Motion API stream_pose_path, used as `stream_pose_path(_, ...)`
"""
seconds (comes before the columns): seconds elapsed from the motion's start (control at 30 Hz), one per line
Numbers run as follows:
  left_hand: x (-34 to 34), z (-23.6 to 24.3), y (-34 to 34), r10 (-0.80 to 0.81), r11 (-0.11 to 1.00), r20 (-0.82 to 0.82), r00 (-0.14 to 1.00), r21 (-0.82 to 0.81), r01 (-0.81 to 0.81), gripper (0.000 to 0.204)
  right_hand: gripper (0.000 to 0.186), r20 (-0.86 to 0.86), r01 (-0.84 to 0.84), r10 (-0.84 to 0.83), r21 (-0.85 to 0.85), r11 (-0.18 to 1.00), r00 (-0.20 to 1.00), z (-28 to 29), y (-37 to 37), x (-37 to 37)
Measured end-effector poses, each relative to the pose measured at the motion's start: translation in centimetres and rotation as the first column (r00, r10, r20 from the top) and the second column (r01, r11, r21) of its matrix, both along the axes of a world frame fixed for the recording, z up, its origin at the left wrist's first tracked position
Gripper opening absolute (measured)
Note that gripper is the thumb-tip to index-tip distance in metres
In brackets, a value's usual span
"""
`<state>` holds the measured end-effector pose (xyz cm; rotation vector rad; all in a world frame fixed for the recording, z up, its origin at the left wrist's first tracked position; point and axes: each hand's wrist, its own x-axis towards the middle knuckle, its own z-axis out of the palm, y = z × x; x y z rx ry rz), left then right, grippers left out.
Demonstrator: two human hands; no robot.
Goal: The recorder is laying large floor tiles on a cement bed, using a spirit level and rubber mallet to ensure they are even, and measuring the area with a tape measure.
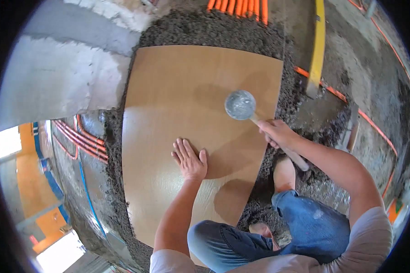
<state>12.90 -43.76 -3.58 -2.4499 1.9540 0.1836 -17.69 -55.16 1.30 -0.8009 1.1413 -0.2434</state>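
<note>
A large tan tile (168,95) lies on a bed of dark, crumbly mortar (191,29). My left hand (190,159) rests on the tile with its fingers stretched out and holds nothing. In my right hand (276,133) is the wooden handle of a mallet (240,105), whose round grey head is over the right part of the tile. Whether the head touches the tile I cannot tell. The handle's free end slants down toward my right foot.
Orange pipes (241,7) come out beyond the far edge, and more red-orange pipes (84,141) run at the left. A yellow level (318,45) lies at the far right, near an orange conduit (335,92). A rough grey wall (64,77) borders the far left.
</note>
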Motion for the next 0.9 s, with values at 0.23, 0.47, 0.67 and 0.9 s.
stream_pose_path(0.23, 1.2, 0.0, -5.0, 0.032, 0.999, 0.029, 0.999, -0.035, -0.031, 0.079, 0.052, -0.222, -0.033, -0.019, -0.231, 0.972, 0.975, 3.3, -7.5, 7.7)
stream_pose_path(0.47, 0.3, -0.3, -5.3, 0.015, 0.999, 0.024, 1.0, -0.03, -0.014, 0.079, 0.067, -0.41, -0.1, -0.067, -0.372, 0.923, 0.91, 0.4, -12.3, 13.2)
stream_pose_path(0.67, 0.6, 0.2, -5.1, 0.035, 0.999, 0.016, 0.999, -0.006, -0.035, 0.078, 0.068, -0.403, -0.133, -0.064, -0.442, 0.887, 0.913, 0.3, -9.9, 13.2)
stream_pose_path(0.9, 1.3, -0.3, -4.8, 0.001, 1.0, 0.099, 0.995, -0.024, 0.001, 0.075, 0.069, -0.417, -0.117, -0.171, -0.58, 0.806, 0.893, 1.9, -6.9, 12.3)
